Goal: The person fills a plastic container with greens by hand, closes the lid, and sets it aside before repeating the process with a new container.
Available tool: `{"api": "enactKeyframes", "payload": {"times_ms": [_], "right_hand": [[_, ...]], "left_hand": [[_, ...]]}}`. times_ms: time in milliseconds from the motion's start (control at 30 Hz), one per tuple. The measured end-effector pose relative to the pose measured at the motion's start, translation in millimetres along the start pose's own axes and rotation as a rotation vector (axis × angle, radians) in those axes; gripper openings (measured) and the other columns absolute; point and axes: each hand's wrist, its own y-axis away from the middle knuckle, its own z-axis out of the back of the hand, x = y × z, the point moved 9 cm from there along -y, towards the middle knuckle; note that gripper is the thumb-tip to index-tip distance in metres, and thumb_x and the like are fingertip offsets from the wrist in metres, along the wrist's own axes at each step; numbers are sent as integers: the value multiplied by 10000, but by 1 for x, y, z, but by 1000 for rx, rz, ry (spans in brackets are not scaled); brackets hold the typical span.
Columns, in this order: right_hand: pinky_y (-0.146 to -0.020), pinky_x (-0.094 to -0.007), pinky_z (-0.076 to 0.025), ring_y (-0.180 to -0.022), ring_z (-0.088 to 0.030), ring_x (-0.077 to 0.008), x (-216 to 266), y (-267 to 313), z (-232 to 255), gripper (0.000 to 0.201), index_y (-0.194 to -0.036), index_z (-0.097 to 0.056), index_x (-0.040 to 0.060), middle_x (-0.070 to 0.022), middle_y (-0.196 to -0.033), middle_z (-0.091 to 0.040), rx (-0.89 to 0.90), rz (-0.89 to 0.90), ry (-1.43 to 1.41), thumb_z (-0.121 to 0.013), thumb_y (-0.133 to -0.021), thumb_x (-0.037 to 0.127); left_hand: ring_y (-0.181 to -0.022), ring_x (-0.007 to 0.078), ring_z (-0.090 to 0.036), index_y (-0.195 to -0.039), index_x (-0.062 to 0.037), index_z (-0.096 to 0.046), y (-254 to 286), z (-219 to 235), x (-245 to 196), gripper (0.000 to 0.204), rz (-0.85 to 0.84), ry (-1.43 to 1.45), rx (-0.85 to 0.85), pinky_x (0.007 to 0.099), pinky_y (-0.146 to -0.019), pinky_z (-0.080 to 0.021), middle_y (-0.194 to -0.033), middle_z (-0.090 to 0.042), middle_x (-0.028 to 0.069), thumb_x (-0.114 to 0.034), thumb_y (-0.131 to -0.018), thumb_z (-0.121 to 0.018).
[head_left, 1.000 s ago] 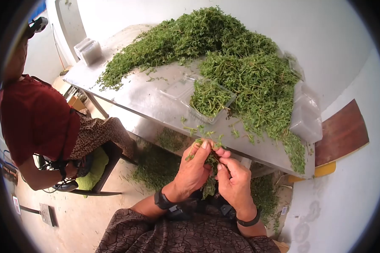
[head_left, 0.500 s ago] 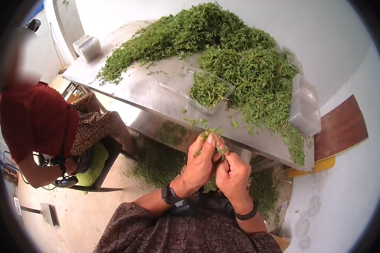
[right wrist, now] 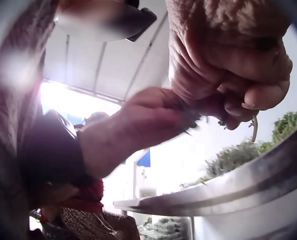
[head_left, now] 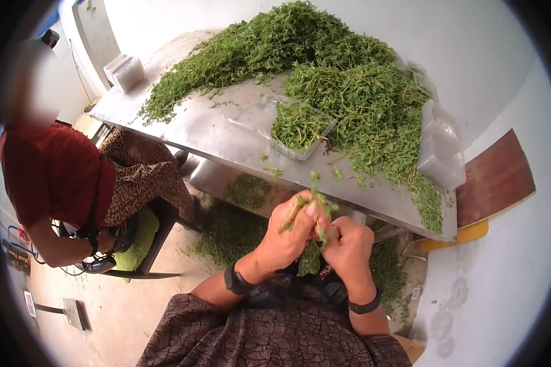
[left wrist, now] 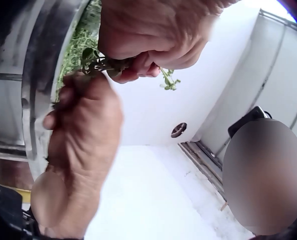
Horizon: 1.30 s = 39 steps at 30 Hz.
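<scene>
In the head view my left hand (head_left: 286,231) pinches a few leafy green sprigs (head_left: 318,202) between thumb and fingers, their tips sticking up past the thumb. Close beside it, my right hand (head_left: 351,249) has its fingers curled in on the lower stems. Both hands are held in front of the near edge of the metal table (head_left: 196,137). A clear plastic box (head_left: 300,153) on the table holds more of the greens, its lid folded out to the left. Behind it spreads a large heap of greens (head_left: 355,98). In the left wrist view a small sprig (left wrist: 169,80) pokes out below the left fingers.
Stacks of clear plastic boxes (head_left: 439,150) stand at the table's right end, others (head_left: 125,72) at its far left. A person in a red shirt (head_left: 58,174) sits at the left. More greens (head_left: 226,241) lie beneath the table. A brown board (head_left: 496,183) leans by the wall.
The hands stay together with the greens while the sprigs shift and turn between the fingers. My right hand has drawn slightly to the right and its fingers are more curled.
</scene>
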Motion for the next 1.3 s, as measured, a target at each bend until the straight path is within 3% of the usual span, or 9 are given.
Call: {"api": "enactKeyframes", "payload": {"times_ms": [67, 167, 300, 667, 867, 1033, 1133, 1167, 1300], "right_hand": [[-420, -273, -348, -406, -414, -169, -9, -3, 3, 92, -638, -530, -16, -82, -499, -453, 23, -40, 73, -554, -723, -42], [-432, -240, -374, -481, -485, -50, -27, 2, 22, 127, -775, -594, -15, 2, -605, -559, -34, -393, -430, -518, -872, 17], [-455, -192, -411, -492, -493, -47, -20, 0, 19, 117, -897, -591, -23, -44, -688, -588, -9, -470, -832, -484, -914, 22], [-482, -185, -439, -554, -528, -45, -22, -6, 6, 102, -985, -601, -20, -25, -763, -608, -102, -312, -553, -562, -905, 30], [-486, -197, -437, -546, -527, -46, -22, -19, 15, 107, -968, -606, -24, -34, -776, -631, -170, -300, -569, -575, -901, 54], [-480, -203, -432, -526, -531, -59, -49, -22, 15, 156, -953, -607, -24, -57, -750, -645, -153, -363, -543, -555, -921, 120], [-479, -205, -431, -523, -530, -62, -63, -22, 13, 154, -939, -609, -26, -59, -745, -642, -152, -402, -526, -554, -919, 117], [-479, -205, -431, -523, -530, -62, -68, -22, 12, 154, -939, -609, -26, -59, -745, -642, -156, -406, -528, -554, -919, 117], [-487, -212, -430, -536, -524, -59, -82, -22, 5, 135, -926, -607, -29, -59, -737, -636, -127, -476, -523, -551, -911, 92]], "left_hand": [[-701, 100, -466, -875, -39, -455, 4, -15, -7, 260, -27, -27, 178, 241, -631, -407, -800, -498, 32, -267, -997, -421], [-740, 111, -494, -898, -32, -471, -5, 0, 4, 252, 5, -44, 70, 253, -682, -436, -845, -529, 47, -258, -997, -421], [-838, 124, -533, -952, -8, -494, -7, -5, 21, 246, 96, -67, 3, 271, -770, -460, -955, -562, 70, -234, -1002, -409], [-734, 56, -485, -1095, -21, -521, -8, 0, 36, 235, 126, -506, 60, 226, -657, -440, -860, -542, -4, -219, -994, -443], [-679, 39, -477, -1077, -32, -560, -18, 11, 2, 182, 144, -619, -50, 181, -587, -406, -773, -552, -23, -148, -978, -461], [-633, 52, -462, -1076, -47, -580, -50, 16, -78, 180, -350, -1025, -108, 193, -553, -401, -731, -518, -16, -119, -974, -451], [-637, 73, -464, -1052, -31, -572, -69, 17, -103, 167, -417, -1167, -140, 224, -564, -403, -729, -535, 6, -113, -971, -451], [-555, 168, -450, -1015, -22, -556, -75, 16, -110, 165, -544, -1190, -148, 285, -539, -381, -643, -475, 78, 19, -859, -526], [-637, 96, -472, -1056, -10, -555, -96, 21, -115, 143, -582, -1380, -163, 256, -585, -418, -785, -576, 56, -28, -933, -486]]}}
